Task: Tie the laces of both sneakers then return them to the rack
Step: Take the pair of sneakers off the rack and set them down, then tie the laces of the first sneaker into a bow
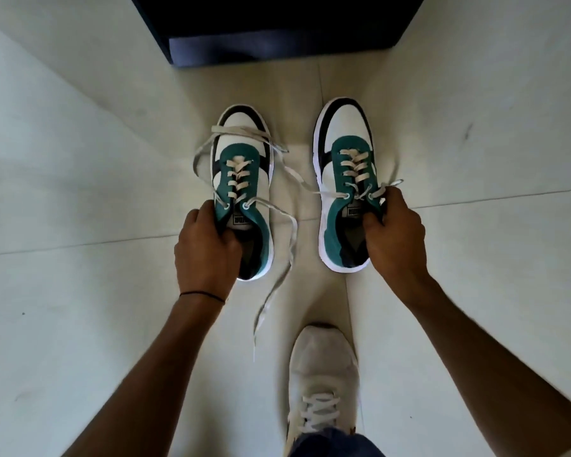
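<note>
Two green, white and black sneakers are held side by side above the pale tiled floor, toes pointing away from me. My left hand (pixel 205 249) grips the left sneaker (pixel 243 179) at its collar, thumb inside the opening. Its cream laces (pixel 277 258) hang loose, one end trailing down toward the floor, another looped over the toe. My right hand (pixel 393 232) grips the right sneaker (pixel 346 166) by its collar on the outer side. That shoe's laces (pixel 310 189) are also untied and stick out sideways.
A dark cabinet or rack (pixel 277 28) stands ahead at the top of the view. My own foot in a white shoe (pixel 323 384) is planted on the floor (pixel 80 192) below the right sneaker. Pale tiles spread to both sides.
</note>
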